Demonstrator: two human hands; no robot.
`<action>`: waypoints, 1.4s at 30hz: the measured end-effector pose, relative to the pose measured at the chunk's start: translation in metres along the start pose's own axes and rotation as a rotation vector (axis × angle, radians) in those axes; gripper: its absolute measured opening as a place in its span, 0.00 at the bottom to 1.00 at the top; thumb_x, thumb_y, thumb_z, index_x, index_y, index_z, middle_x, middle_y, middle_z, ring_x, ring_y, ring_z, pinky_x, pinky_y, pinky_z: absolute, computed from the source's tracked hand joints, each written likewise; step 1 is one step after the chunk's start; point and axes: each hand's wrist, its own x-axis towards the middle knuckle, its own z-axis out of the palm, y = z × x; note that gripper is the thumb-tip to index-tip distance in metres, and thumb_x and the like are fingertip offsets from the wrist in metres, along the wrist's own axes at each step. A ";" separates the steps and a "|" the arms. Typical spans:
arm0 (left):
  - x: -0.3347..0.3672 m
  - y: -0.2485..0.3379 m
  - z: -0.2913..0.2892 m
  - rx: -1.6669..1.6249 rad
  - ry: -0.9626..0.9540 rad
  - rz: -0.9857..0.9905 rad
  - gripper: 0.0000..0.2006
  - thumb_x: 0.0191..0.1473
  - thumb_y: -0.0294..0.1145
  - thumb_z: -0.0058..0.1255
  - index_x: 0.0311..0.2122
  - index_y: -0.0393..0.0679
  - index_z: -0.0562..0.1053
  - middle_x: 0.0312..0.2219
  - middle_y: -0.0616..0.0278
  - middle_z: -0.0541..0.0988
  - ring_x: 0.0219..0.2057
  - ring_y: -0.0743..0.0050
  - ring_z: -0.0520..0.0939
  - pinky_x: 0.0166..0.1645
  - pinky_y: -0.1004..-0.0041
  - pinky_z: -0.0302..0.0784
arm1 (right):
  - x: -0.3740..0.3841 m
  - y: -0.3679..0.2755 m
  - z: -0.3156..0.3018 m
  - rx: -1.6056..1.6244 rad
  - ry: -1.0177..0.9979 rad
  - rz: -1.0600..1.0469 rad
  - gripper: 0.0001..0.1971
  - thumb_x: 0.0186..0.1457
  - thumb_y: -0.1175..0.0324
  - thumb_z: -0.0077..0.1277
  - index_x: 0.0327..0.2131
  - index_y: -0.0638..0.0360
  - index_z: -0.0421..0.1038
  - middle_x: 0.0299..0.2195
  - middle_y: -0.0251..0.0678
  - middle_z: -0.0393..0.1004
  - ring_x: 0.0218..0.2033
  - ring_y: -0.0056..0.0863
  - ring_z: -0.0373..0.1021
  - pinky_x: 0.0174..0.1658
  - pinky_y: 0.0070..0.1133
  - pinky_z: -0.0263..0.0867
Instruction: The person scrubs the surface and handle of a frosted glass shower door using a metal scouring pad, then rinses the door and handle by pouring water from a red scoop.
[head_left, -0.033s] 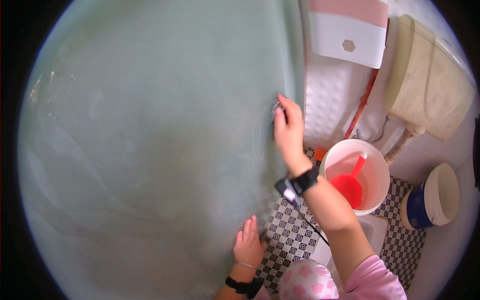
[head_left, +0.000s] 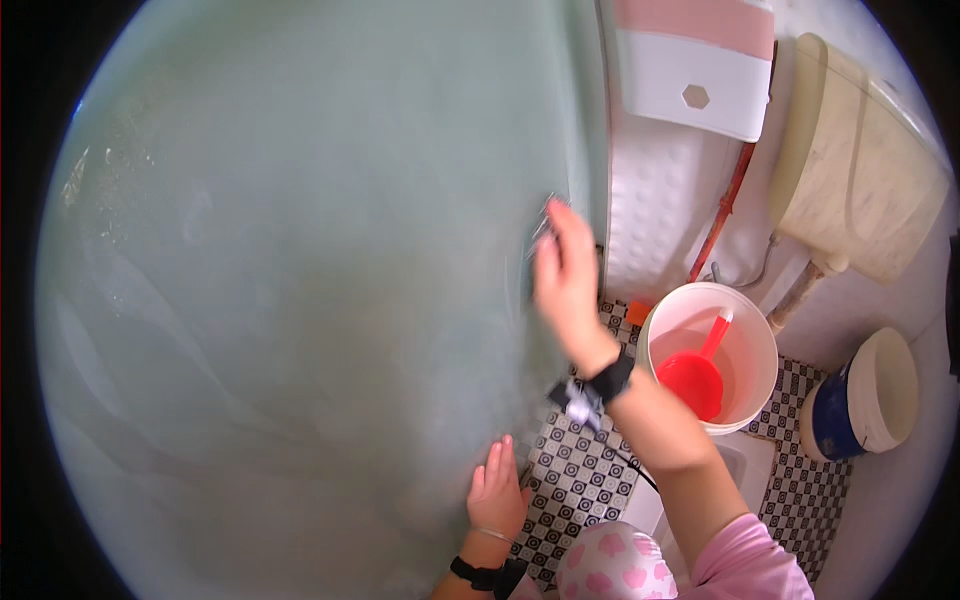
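Note:
A large pale green, door-like panel point(head_left: 330, 220) with hazy streaks fills the left and middle of the view. My right hand point(head_left: 570, 285) is closed round a silvery metal scourer point(head_left: 543, 222), pressed to the panel near its right edge. Motion blurs that hand a little, and its fingers hide most of the scourer. Lower down, my left hand point(head_left: 497, 497) lies with fingers outstretched on the panel by its lower right edge, holding nothing.
At right, a white bucket point(head_left: 762, 350) holds liquid and a red dipper point(head_left: 692, 385). Beyond stands a blue-and-white bucket point(head_left: 832, 415). A cream cistern point(head_left: 850, 165), a rusty pipe point(head_left: 722, 210) and a pink-and-white box point(head_left: 690, 75) line the wall. Patterned tiles point(head_left: 570, 480) cover the floor.
My right hand has slid slightly down and to the left along the panel with the scourer. My left hand has stayed almost in place.

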 end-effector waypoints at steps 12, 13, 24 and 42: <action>-0.010 -0.008 -0.060 -0.172 0.134 0.029 0.38 0.44 0.54 0.56 0.58 0.42 0.66 0.62 0.51 0.60 0.63 0.54 0.59 0.61 0.47 0.48 | 0.027 -0.029 -0.005 -0.036 -0.210 -0.159 0.30 0.55 0.73 0.46 0.62 0.63 0.54 0.63 0.53 0.51 0.63 0.52 0.49 0.64 0.38 0.47; -0.010 -0.008 -0.068 -0.160 0.192 -0.031 0.37 0.45 0.54 0.55 0.57 0.43 0.66 0.62 0.51 0.60 0.63 0.51 0.59 0.60 0.43 0.47 | 0.016 -0.049 -0.004 0.004 -0.265 -0.250 0.31 0.52 0.74 0.48 0.61 0.62 0.54 0.63 0.52 0.51 0.64 0.52 0.49 0.64 0.39 0.48; 0.002 -0.022 -0.092 0.299 0.412 -0.224 0.37 0.48 0.59 0.49 0.61 0.49 0.64 0.63 0.59 0.59 0.65 0.45 0.50 0.63 0.45 0.32 | 0.039 -0.034 -0.005 0.016 -0.241 -0.033 0.33 0.51 0.74 0.50 0.62 0.61 0.54 0.63 0.50 0.52 0.64 0.50 0.49 0.64 0.37 0.48; -0.001 -0.021 -0.097 0.254 0.345 -0.210 0.40 0.46 0.58 0.52 0.62 0.49 0.62 0.64 0.60 0.57 0.65 0.51 0.50 0.63 0.44 0.30 | 0.013 -0.129 -0.021 0.145 -0.481 -0.575 0.31 0.46 0.77 0.50 0.57 0.59 0.62 0.60 0.46 0.58 0.62 0.46 0.54 0.64 0.38 0.50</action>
